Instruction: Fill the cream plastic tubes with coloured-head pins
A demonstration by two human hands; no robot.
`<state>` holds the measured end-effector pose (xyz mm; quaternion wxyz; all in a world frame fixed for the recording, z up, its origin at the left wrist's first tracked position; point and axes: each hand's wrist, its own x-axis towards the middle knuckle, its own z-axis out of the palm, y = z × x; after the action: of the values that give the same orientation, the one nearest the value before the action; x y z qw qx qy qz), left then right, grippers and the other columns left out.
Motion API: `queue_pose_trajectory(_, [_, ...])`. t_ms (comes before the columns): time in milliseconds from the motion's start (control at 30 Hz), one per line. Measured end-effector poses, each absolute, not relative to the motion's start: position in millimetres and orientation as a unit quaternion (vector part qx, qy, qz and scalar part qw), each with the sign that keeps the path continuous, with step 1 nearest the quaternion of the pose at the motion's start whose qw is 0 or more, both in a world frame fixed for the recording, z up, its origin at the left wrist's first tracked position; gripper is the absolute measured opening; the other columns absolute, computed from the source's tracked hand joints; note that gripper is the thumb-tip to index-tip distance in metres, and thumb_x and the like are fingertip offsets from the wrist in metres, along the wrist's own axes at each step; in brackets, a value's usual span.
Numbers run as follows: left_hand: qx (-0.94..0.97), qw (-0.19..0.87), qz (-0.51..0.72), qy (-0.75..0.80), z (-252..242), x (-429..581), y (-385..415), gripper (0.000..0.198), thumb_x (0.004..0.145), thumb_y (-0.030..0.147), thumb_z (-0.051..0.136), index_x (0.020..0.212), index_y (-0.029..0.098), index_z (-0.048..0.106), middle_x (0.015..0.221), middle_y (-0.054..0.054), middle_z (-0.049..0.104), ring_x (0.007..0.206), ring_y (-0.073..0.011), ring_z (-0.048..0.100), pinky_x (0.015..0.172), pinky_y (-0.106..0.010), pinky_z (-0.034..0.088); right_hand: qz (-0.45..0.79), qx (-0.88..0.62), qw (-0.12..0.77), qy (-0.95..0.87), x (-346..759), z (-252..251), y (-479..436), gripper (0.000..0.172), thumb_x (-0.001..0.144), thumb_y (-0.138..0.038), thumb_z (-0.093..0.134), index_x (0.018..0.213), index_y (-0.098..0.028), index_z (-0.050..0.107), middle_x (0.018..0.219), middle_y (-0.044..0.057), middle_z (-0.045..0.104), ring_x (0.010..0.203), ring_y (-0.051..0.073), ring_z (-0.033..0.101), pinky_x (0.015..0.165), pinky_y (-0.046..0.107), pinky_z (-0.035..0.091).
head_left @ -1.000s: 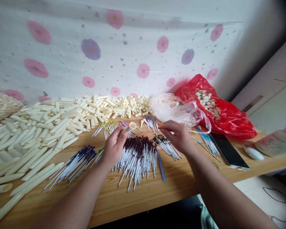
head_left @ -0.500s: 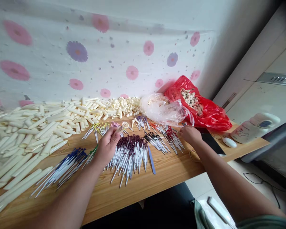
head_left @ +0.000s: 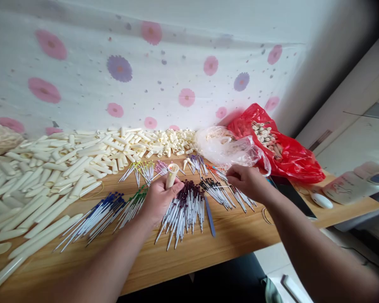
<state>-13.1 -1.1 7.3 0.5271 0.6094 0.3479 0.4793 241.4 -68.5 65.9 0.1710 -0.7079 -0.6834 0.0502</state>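
My left hand (head_left: 160,198) is wrapped round a cream pen barrel (head_left: 172,176) held upright, its round open end facing me with some colour inside. Below it fans a bundle of pen refills with dark maroon tips (head_left: 185,210). My right hand (head_left: 244,180) hovers over the refills with red tips, its fingers pinched together; what is between them, if anything, is hidden. Beside it lie black-tipped refills (head_left: 216,191). Green-tipped refills (head_left: 131,208) and blue-tipped refills (head_left: 97,214) lie left of my left hand. Yellow, pink and purple ones sit behind.
A large heap of cream tubes (head_left: 60,168) covers the table's left and back. A clear plastic bag (head_left: 227,147) and a red bag (head_left: 303,162) of cream parts stand back right. A purple strip (head_left: 209,216), white mouse (head_left: 321,200) and white bottle (head_left: 350,185) lie across the table (head_left: 233,240).
My right hand has come left from near the red bag to over the red-tipped refills. The barrel in my left hand has turned more upright. The whole view has shifted slightly.
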Motion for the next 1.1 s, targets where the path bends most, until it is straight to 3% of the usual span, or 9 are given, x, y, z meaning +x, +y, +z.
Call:
queue_pose_trajectory(100, [0.566,0.582,0.470,0.346,7.3,-7.0,-7.8,0.024,0.070,0.037,0.073,0.072,0.014,0.064,0.054,0.004,0.055,0.049,-0.0092,0.050,0.052,-0.022,0.041,0.105,-0.631,0.271,-0.719,188.2,69.5,-52.8,0.012,0.080,-0.022,0.050,0.073,-0.018,0.059,0.062,-0.001,0.061,0.056,0.011,0.052,0.054,0.021,0.034])
queue_pose_trajectory(233, [0.473,0.637,0.520,0.317,8.3,-7.2,-6.2,0.025,0.064,0.034,0.078,0.076,0.013,0.069,0.063,0.000,0.063,0.054,-0.0088,0.056,0.054,-0.022,0.046,0.105,-0.590,0.300,-0.743,138.3,65.1,-33.0,0.010,0.079,-0.019,0.052,0.074,-0.018,0.060,0.063,-0.001,0.062,0.055,0.011,0.051,0.053,0.022,0.032])
queue_pose_trajectory(400, [0.394,0.619,0.602,0.315,10.0,-13.4,0.7,0.022,0.061,0.028,0.080,0.072,0.013,0.068,0.064,0.001,0.062,0.058,-0.0078,0.057,0.058,-0.021,0.049,0.151,-0.568,0.361,-0.724,121.7,53.8,-22.3,0.007,0.078,-0.021,0.055,0.075,-0.018,0.060,0.064,0.000,0.063,0.056,0.011,0.054,0.054,0.022,0.036])
queue_pose_trajectory(667, [0.383,0.630,0.598,0.314,13.4,-10.2,0.2,0.022,0.061,0.025,0.080,0.072,0.013,0.065,0.064,0.002,0.062,0.060,-0.0093,0.058,0.060,-0.022,0.050,0.336,-0.515,0.452,-0.646,117.1,31.0,-21.6,0.009,0.076,-0.027,0.058,0.074,-0.018,0.057,0.062,-0.001,0.060,0.054,0.010,0.052,0.050,0.021,0.039])
queue_pose_trajectory(800, [0.411,0.610,0.593,0.329,13.4,-12.9,1.0,0.019,0.065,0.026,0.078,0.073,0.014,0.065,0.064,0.002,0.061,0.061,-0.0093,0.056,0.059,-0.022,0.047,0.363,-0.493,0.442,-0.656,122.9,33.3,-21.8,0.011,0.076,-0.027,0.059,0.072,-0.017,0.058,0.061,-0.002,0.058,0.053,0.009,0.049,0.050,0.021,0.038])
queue_pose_trajectory(1000, [0.574,0.503,0.548,0.343,10.3,-18.9,2.1,0.007,0.072,0.024,0.071,0.072,0.018,0.068,0.068,0.003,0.063,0.065,-0.0096,0.055,0.065,-0.022,0.043,0.304,-0.463,0.525,-0.646,134.3,37.9,-18.5,0.021,0.081,-0.033,0.059,0.092,-0.016,0.066,0.084,0.005,0.068,0.073,0.013,0.061,0.065,0.026,0.048])
queue_pose_trajectory(1100, [0.626,0.471,0.509,0.357,12.5,-19.8,1.7,0.007,0.071,0.024,0.071,0.071,0.018,0.069,0.068,0.002,0.065,0.066,-0.0121,0.058,0.065,-0.023,0.044,0.285,-0.457,0.519,-0.664,136.7,41.7,-17.7,0.014,0.080,-0.029,0.060,0.081,-0.016,0.065,0.073,0.002,0.067,0.063,0.011,0.059,0.057,0.024,0.047])
